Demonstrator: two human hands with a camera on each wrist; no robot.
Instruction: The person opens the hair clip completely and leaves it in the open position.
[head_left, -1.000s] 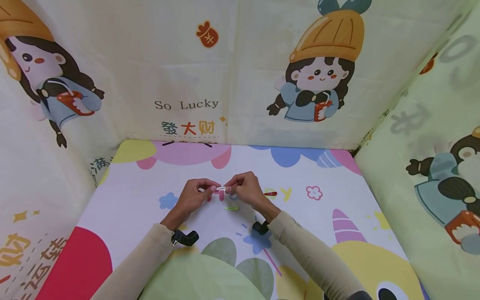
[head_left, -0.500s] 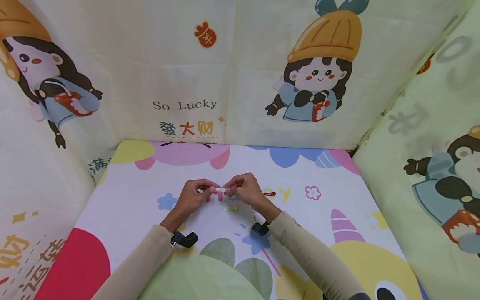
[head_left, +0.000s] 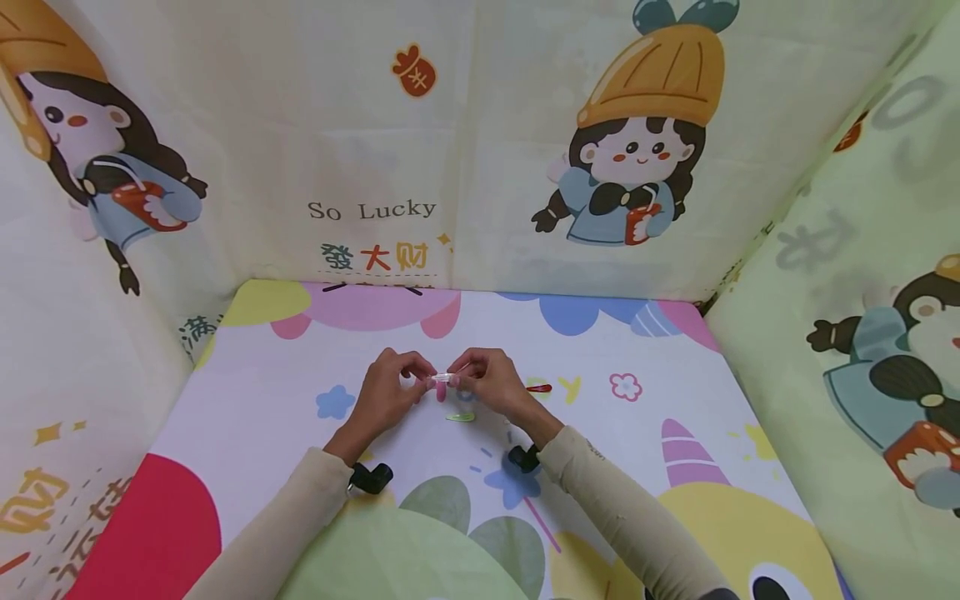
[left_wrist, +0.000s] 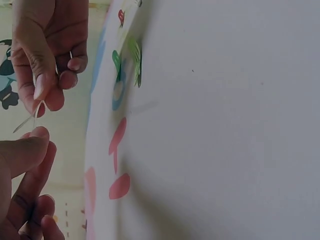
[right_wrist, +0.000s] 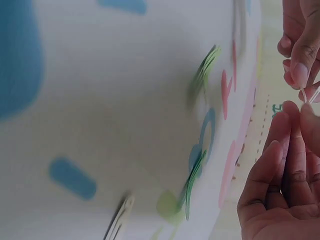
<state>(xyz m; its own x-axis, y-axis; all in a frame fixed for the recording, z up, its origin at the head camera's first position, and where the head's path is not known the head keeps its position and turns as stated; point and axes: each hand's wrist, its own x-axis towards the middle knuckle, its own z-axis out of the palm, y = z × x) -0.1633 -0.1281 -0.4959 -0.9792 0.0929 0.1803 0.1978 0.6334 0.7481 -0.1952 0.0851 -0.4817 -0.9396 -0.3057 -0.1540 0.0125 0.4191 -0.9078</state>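
Item: one slim whitish clip [head_left: 443,377], held in the air above the far half of the bench [head_left: 600,442], between two hands; its thin strands spread into a narrow V in the left wrist view. Left hand [head_left: 386,390]: thumb and fingertips pinched on one end. Right hand [head_left: 491,385]: thumb and forefinger pinched on the other, the two sets of fingertips just apart. Lying on the bench: one light-green clip [head_left: 461,417], nearer the person than the hands; one red clip [head_left: 539,388], just right of the right wrist; one darker green slim piece [right_wrist: 191,185], seen from the wrists. Bench cover: white, printed with a blue star [head_left: 335,402] and a pink flower [head_left: 626,387]. Beyond: pale cloth wall [head_left: 495,192], lettered "So Lucky".
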